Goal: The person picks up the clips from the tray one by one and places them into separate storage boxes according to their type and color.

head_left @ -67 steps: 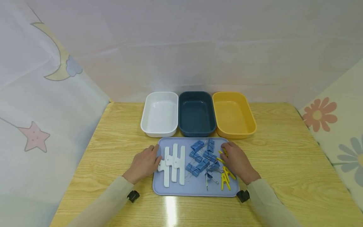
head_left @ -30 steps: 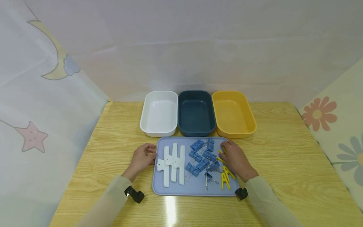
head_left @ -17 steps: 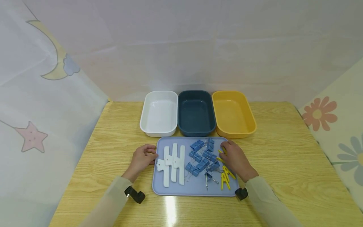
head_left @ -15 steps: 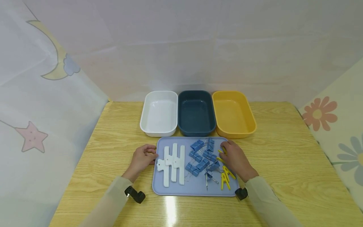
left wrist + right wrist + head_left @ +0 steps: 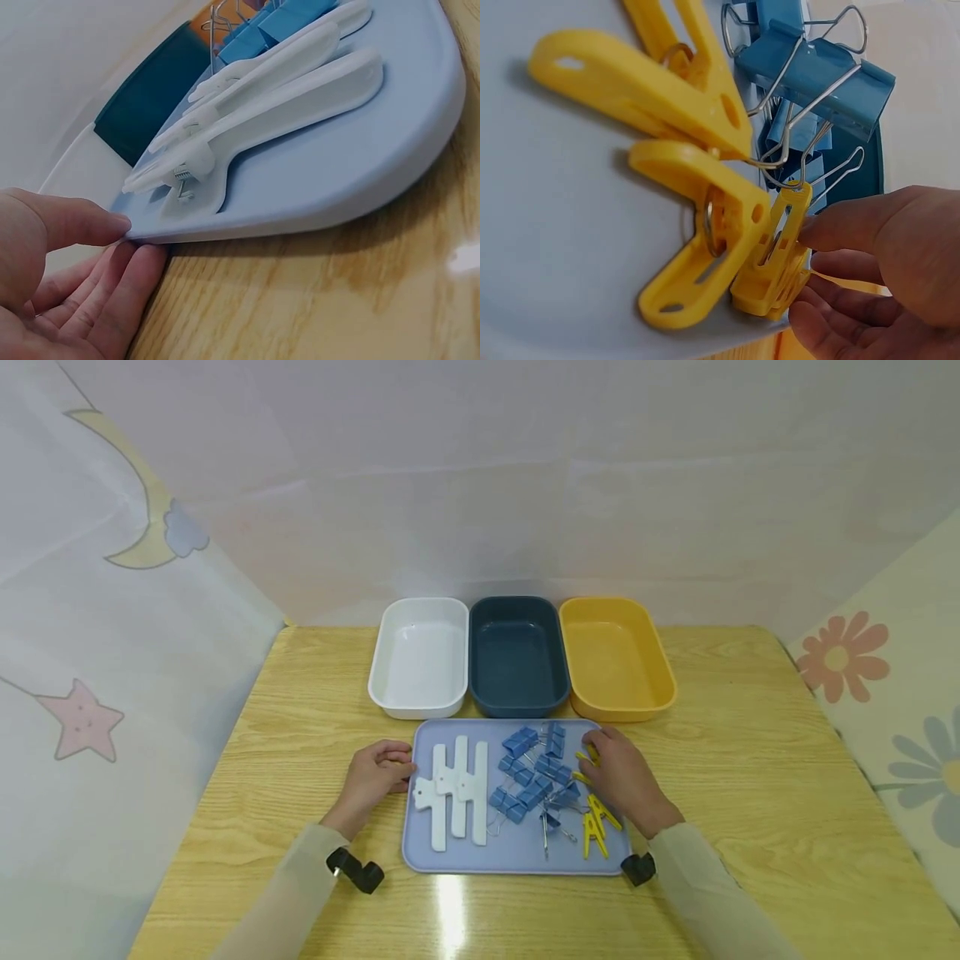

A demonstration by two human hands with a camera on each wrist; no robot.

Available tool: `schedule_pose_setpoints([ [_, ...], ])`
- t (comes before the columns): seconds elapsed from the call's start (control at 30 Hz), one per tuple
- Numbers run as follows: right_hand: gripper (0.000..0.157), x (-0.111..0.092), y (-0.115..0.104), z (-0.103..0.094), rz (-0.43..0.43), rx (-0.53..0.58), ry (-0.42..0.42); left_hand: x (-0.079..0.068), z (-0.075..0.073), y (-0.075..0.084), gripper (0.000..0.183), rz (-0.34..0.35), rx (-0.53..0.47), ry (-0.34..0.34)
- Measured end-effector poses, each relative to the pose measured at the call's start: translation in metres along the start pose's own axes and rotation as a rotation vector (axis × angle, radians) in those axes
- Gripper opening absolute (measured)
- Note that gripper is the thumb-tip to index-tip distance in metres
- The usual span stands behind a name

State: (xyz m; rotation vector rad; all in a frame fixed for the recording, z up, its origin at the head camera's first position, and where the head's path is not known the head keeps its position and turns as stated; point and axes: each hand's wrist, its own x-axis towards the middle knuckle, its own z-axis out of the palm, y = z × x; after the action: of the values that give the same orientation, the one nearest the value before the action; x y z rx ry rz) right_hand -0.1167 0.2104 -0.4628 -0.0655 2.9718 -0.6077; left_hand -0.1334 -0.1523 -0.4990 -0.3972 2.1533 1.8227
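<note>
A lavender tray (image 5: 487, 863) lies on the table. My left hand (image 5: 371, 777) holds its left rim, thumb on top and curled fingers (image 5: 124, 285) beneath, as the left wrist view shows. Just inside that rim are three white bag clips (image 5: 481, 793), partly overlapping. My right hand (image 5: 624, 777) grips the opposite rim near its far corner. Its thumb (image 5: 847, 221) lies close against a yellow clothespin (image 5: 754, 289) at the tray's edge. More yellow clothespins (image 5: 593, 837) lie nearer the front, and several blue binder clips (image 5: 536, 791) are heaped in between.
Behind the tray stand a white bin (image 5: 422, 660), a dark blue bin (image 5: 517, 660) and a yellow bin (image 5: 617, 660), side by side with nothing in them. The wooden table (image 5: 750, 760) meets cloth walls at the back and sides. Each wrist carries a small black camera (image 5: 639, 869).
My left hand has drawn back leftward from over the tray, away from the leftmost bag clip, to the rim. My right hand has barely moved. The head view has shifted slightly.
</note>
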Motion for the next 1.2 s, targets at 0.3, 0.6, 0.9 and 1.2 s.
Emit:
schedule_pose_setpoints([
  [0.3,0.036,-0.0007,0.0005,-0.0017,-0.014,0.021,0.035,0.0005,-0.0007,-0.0003,0.035,-0.02,0.006,0.006],
  [0.6,0.038,-0.0003,0.0002,-0.0019,-0.014,0.031,0.035,0.0005,-0.0003,-0.0014,0.035,-0.035,-0.003,0.015],
  [0.9,0.034,-0.0023,-0.0004,-0.0006,-0.021,0.024,0.06,-0.0004,-0.0001,-0.0005,0.034,-0.033,-0.001,0.012],
  [1.2,0.033,-0.0026,0.0018,-0.0004,-0.018,0.054,0.062,0.0015,-0.0004,-0.0015,0.032,-0.058,0.008,0.016],
])
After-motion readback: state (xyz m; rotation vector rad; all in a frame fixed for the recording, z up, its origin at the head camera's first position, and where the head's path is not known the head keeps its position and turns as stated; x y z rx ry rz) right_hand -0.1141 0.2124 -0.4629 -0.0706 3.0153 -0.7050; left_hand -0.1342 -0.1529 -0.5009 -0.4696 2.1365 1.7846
